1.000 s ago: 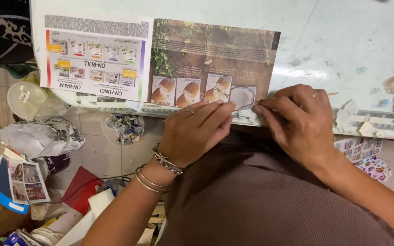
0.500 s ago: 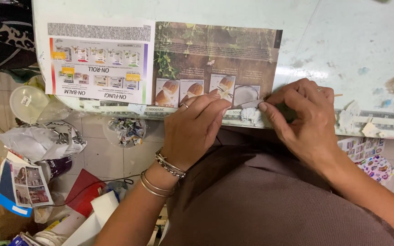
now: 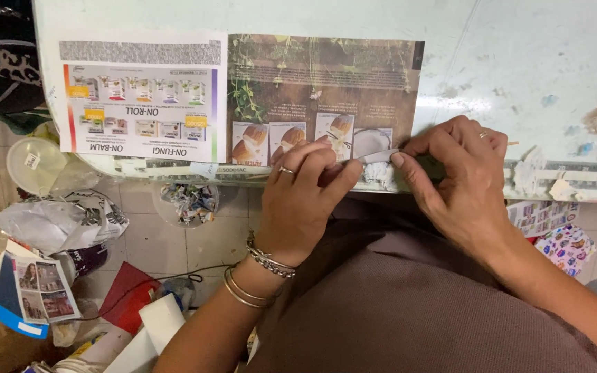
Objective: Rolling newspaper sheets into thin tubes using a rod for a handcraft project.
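both hands (image 3: 381, 186) stayed pinching paper strip (image 3: 379, 157) (over magazine (image 3: 326, 90)).

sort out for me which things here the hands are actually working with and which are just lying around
In hand:
left hand
right hand
small paper strip pinched between both hands
open magazine on the table edge, under the fingertips

Lying about:
crumpled newspaper on the floor
cup of paper scraps
clear lid
sticker sheets

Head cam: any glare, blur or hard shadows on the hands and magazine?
Head view: even, soft light, no hard shadows; left hand and right hand sharp, no motion blur; open magazine legible, no glare; pale tabletop slightly washed out; floor clutter still in focus.
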